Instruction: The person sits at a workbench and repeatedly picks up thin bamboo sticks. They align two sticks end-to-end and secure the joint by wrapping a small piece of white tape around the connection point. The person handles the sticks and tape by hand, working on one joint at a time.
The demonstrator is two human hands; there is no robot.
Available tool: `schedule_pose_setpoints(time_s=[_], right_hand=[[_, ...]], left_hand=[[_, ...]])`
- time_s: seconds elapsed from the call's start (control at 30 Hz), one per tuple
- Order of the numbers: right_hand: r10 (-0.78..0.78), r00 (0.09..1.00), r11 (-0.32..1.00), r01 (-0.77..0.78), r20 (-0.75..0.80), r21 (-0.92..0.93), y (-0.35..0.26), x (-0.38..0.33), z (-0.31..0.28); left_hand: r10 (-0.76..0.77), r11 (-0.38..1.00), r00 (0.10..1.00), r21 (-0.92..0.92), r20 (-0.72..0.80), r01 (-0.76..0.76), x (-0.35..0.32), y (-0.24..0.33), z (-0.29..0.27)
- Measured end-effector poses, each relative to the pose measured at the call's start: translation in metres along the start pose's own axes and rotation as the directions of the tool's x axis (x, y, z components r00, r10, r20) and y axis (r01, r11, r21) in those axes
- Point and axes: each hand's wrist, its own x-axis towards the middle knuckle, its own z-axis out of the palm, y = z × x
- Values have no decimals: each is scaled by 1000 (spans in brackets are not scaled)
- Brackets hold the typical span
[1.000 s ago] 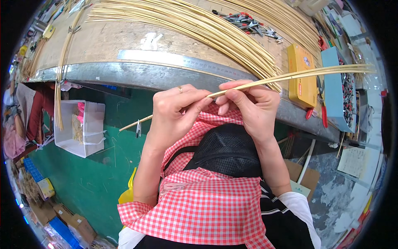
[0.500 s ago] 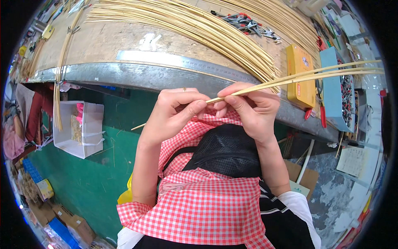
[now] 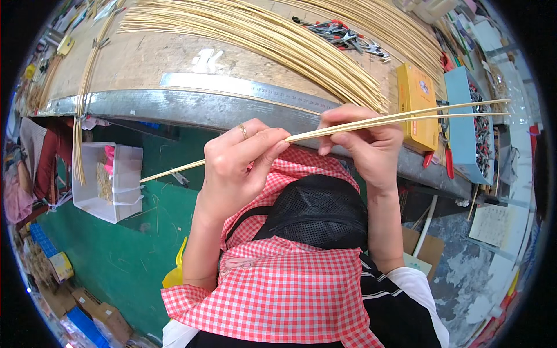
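Note:
Several thin, pale bamboo strips [image 3: 371, 123] run across in front of me, with their right ends fanned apart. My left hand [image 3: 241, 159] is closed, pinching the strips between thumb and index finger; a ring shows on one finger. Their narrow tail [image 3: 156, 176] comes out to the left of that hand, with a small grey clip-like piece beside it. Around the strips, just right of the pinch, my right hand [image 3: 368, 142] is loosely curled. Its thumb is under them and its index finger above; the exact contact is hard to see.
Beyond my hands is a workbench with a metal ruler [image 3: 249, 88], long bamboo strips [image 3: 261, 37] and spring clamps [image 3: 342, 36]. A yellow box [image 3: 416, 104], red-handled pliers [image 3: 448, 162] and a blue box [image 3: 461, 124] sit rightward. A white bin [image 3: 125, 197] stands low left.
The strips have slid left through my hands, so a longer tail shows at left. My right hand has moved slightly right, away from my left, and loosened its pinch.

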Motion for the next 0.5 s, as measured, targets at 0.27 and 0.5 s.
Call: schedule_pose_setpoints(time_s=[0.27,0.5], right_hand=[[-211,978,973,210,-6,98,-6,3,-14],[-261,965,961,263,39,-80,-16,3,-10]], left_hand=[[-127,950,983,-271,130,158,-3,-7,0],[-203,799,941,-510,270,319,-7,-16,7]])
